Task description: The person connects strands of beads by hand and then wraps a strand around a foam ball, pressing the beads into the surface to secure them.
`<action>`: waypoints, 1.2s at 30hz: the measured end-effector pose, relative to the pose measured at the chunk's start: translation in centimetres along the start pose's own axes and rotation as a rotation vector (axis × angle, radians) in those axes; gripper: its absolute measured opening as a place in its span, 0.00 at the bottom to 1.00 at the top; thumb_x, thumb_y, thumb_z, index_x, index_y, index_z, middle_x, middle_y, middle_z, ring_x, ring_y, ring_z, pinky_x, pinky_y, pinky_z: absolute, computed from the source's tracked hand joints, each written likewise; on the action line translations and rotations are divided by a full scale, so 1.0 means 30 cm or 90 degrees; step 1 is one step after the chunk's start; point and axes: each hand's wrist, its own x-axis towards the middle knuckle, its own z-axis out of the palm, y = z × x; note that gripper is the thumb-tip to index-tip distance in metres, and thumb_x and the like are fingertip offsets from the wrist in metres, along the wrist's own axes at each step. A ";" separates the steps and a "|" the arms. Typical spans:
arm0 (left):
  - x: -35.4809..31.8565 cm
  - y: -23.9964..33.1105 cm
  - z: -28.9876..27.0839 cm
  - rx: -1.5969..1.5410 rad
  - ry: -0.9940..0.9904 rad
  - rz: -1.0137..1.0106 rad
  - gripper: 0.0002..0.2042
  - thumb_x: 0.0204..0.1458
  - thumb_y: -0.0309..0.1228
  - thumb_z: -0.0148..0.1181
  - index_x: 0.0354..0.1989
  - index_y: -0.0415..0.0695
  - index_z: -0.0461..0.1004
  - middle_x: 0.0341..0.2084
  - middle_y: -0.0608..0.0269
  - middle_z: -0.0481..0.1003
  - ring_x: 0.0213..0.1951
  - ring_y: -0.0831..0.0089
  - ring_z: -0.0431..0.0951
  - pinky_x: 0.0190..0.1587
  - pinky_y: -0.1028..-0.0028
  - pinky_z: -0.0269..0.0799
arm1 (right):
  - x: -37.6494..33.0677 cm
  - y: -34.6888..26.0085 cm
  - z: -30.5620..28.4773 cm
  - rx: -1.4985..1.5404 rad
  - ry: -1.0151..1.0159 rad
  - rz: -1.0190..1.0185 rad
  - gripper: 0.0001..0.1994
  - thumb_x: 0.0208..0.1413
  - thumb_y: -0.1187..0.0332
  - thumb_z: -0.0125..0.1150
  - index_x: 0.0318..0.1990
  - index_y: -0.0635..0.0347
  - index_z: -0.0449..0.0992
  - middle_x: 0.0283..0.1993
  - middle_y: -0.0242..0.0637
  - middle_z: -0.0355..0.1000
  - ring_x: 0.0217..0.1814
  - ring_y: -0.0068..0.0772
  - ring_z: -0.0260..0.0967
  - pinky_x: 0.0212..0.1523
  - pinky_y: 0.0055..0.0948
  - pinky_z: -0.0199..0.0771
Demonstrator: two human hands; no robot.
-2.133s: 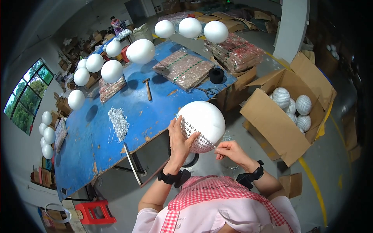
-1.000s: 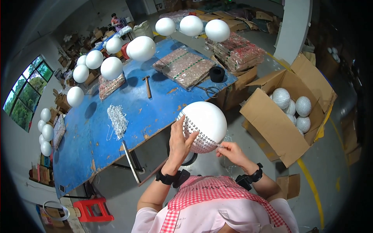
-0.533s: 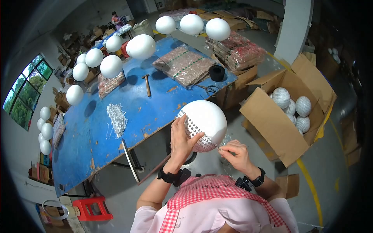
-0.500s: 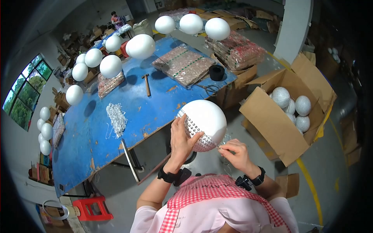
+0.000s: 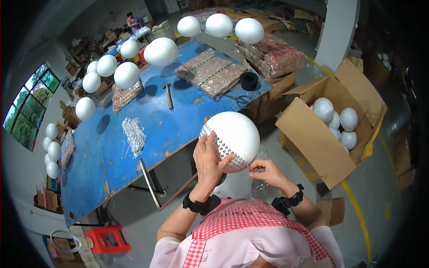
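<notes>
A large white ball (image 5: 237,134) is held up in front of my apron, past the table's near edge. Rows of small silver beads (image 5: 223,147) wrap its lower left part. My left hand (image 5: 208,161) supports it from the left, fingers laid over the beaded side and the thumb across the rows. At the ball's lower right edge, my right hand (image 5: 266,172) is closed in a pinch on a thin silver bead strand, mostly hidden by the fingers. A pile of silver bead strands (image 5: 133,136) lies on the blue table (image 5: 156,129).
A hammer (image 5: 168,96), scissors (image 5: 241,102), black tape roll (image 5: 249,81) and plastic-wrapped packs (image 5: 210,73) lie on the table. White balls (image 5: 161,52) stand along its far and left sides. An open carton (image 5: 313,143) at right holds several beaded balls. A red stool (image 5: 107,239) stands lower left.
The ball has risen slightly and shifted a little left, with my left hand on it. My right hand's fingers have curled in closer to the ball's lower edge.
</notes>
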 end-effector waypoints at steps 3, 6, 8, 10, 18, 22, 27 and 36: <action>-0.008 0.010 0.008 0.006 0.003 0.009 0.42 0.40 0.51 0.67 0.61 0.39 0.58 0.54 0.36 0.61 0.55 0.43 0.62 0.57 0.54 0.55 | -0.004 0.005 -0.005 0.069 0.027 -0.006 0.11 0.48 0.73 0.64 0.39 0.66 0.77 0.35 0.32 0.75 0.40 0.22 0.70 0.43 0.24 0.70; -0.015 0.020 0.015 0.043 0.026 0.042 0.42 0.41 0.51 0.66 0.61 0.40 0.58 0.53 0.37 0.61 0.54 0.44 0.62 0.56 0.54 0.55 | -0.003 0.002 -0.008 0.184 0.021 0.044 0.09 0.52 0.72 0.62 0.39 0.67 0.77 0.35 0.32 0.75 0.39 0.21 0.69 0.43 0.24 0.70; -0.018 0.024 0.018 0.056 0.049 0.051 0.42 0.41 0.52 0.66 0.62 0.40 0.58 0.52 0.38 0.61 0.53 0.45 0.63 0.56 0.53 0.55 | 0.005 0.004 -0.007 0.295 0.027 -0.007 0.09 0.56 0.70 0.59 0.39 0.68 0.77 0.34 0.32 0.75 0.38 0.20 0.69 0.42 0.23 0.69; -0.019 0.026 0.020 0.061 0.030 0.051 0.42 0.42 0.52 0.65 0.62 0.40 0.58 0.52 0.38 0.61 0.53 0.45 0.63 0.56 0.53 0.56 | 0.013 0.013 -0.009 0.272 0.043 0.037 0.09 0.57 0.70 0.58 0.39 0.68 0.77 0.34 0.32 0.75 0.38 0.20 0.69 0.42 0.23 0.69; -0.029 0.039 0.020 0.066 0.015 0.029 0.42 0.41 0.50 0.68 0.63 0.43 0.57 0.55 0.37 0.60 0.56 0.45 0.61 0.57 0.54 0.57 | 0.028 0.038 -0.023 0.259 0.006 0.058 0.08 0.55 0.69 0.60 0.36 0.66 0.78 0.32 0.32 0.75 0.34 0.20 0.70 0.41 0.21 0.68; -0.031 0.044 0.023 0.069 0.016 0.023 0.42 0.41 0.49 0.68 0.63 0.43 0.57 0.55 0.37 0.60 0.57 0.45 0.61 0.57 0.54 0.57 | 0.030 0.014 -0.028 0.239 -0.059 0.073 0.08 0.55 0.69 0.60 0.35 0.66 0.77 0.28 0.31 0.74 0.30 0.20 0.70 0.34 0.20 0.69; -0.036 0.047 0.032 0.078 0.019 0.023 0.42 0.41 0.48 0.68 0.63 0.43 0.57 0.55 0.37 0.60 0.57 0.45 0.61 0.57 0.54 0.57 | 0.028 -0.023 -0.016 0.041 -0.088 0.129 0.09 0.58 0.68 0.55 0.35 0.65 0.75 0.24 0.32 0.72 0.27 0.20 0.70 0.28 0.20 0.69; -0.037 0.049 0.040 0.076 0.028 0.019 0.42 0.41 0.50 0.67 0.62 0.43 0.57 0.54 0.38 0.60 0.56 0.45 0.61 0.56 0.54 0.58 | 0.010 -0.032 -0.033 0.236 -0.060 0.016 0.10 0.60 0.66 0.51 0.39 0.65 0.74 0.31 0.34 0.74 0.31 0.20 0.70 0.35 0.21 0.71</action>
